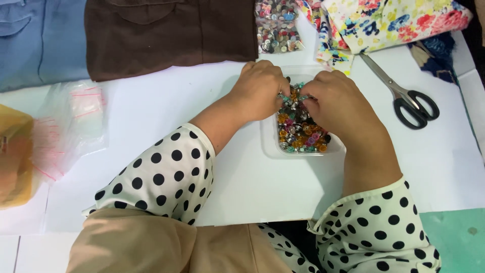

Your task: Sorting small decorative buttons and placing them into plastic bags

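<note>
A clear plastic tray [268, 146] on the white table holds a heap of small coloured buttons [300, 134]. My left hand [258, 90] and my right hand [337, 101] meet over the tray's far end, fingertips pinched together among the buttons. Each seems to pinch a few small teal and silver buttons [292, 96], though the fingers hide most of them. Both wrists wear white sleeves with black polka dots.
Black-handled scissors [406, 98] lie right of the tray. A clear bag of buttons [277, 25] and floral fabric [389, 23] sit behind. Brown cloth [166, 33] and blue cloth [40, 40] lie far left. Small zip bags [70, 126] and a yellow bag [14, 156] rest at left.
</note>
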